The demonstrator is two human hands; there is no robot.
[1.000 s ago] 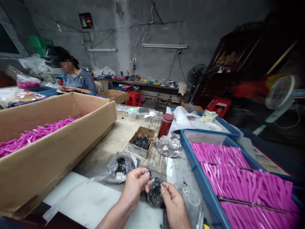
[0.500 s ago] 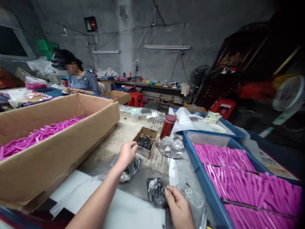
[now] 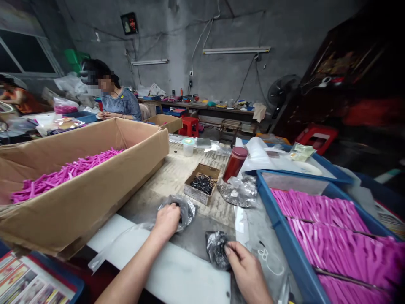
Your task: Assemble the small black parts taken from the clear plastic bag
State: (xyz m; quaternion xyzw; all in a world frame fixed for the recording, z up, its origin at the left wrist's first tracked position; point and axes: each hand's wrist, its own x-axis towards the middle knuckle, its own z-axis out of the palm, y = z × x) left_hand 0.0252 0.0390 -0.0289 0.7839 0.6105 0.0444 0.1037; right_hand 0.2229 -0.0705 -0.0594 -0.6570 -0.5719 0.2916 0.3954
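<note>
My left hand [image 3: 168, 218] reaches into a clear plastic bag [image 3: 189, 211] with dark contents, its fingers curled down. The fingertips are hidden, so what they hold, if anything, does not show. My right hand [image 3: 245, 264] pinches the edge of a small plastic bag [image 3: 216, 250] with dark contents, thumb against fingers. Beyond my left hand stands a small open cardboard box [image 3: 196, 196] holding many tiny black pieces [image 3: 202, 184]. A thin white cord [image 3: 268, 261] lies looped to the right of the small bag.
At left is a large cardboard box [image 3: 139, 162] of pink strips; at right, a blue tray [image 3: 274, 213] holds rows of pink pieces. A red-brown canister [image 3: 234, 164] leans beside a crumpled silvery bag [image 3: 242, 192]. A person [image 3: 122, 103] sits across the table.
My left hand has moved from beside the small cardboard box back toward me, into the clear bag. My right hand stays at the dark bag. The view has shifted left.
</note>
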